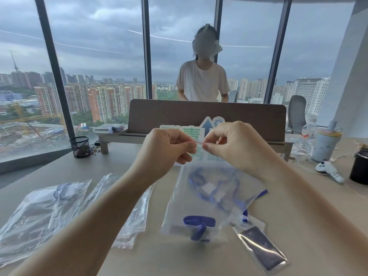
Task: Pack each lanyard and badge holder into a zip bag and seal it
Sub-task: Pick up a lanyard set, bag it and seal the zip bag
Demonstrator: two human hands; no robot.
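Observation:
I hold a clear zip bag (207, 200) up above the desk by its red-lined top strip. My left hand (167, 148) pinches the strip at the left, my right hand (235, 144) pinches it just to the right, thumbs and fingers closed on it. Inside the bag lies a blue lanyard (199, 224) with a badge holder, its shape blurred by the plastic. A second badge holder (262, 250) with a dark card lies on the desk at the lower right, with a blue lanyard strap (245, 214) running up behind the bag.
Several zip bags (39, 216) lie flat on the desk at the left, another zip bag (137, 214) nearer the middle. A mesh pen cup (80, 146) stands far left, a cup (325, 144), a black container (360, 168) and a plush toy (329, 169) at the right. A person (203, 82) stands behind the desk divider (199, 112).

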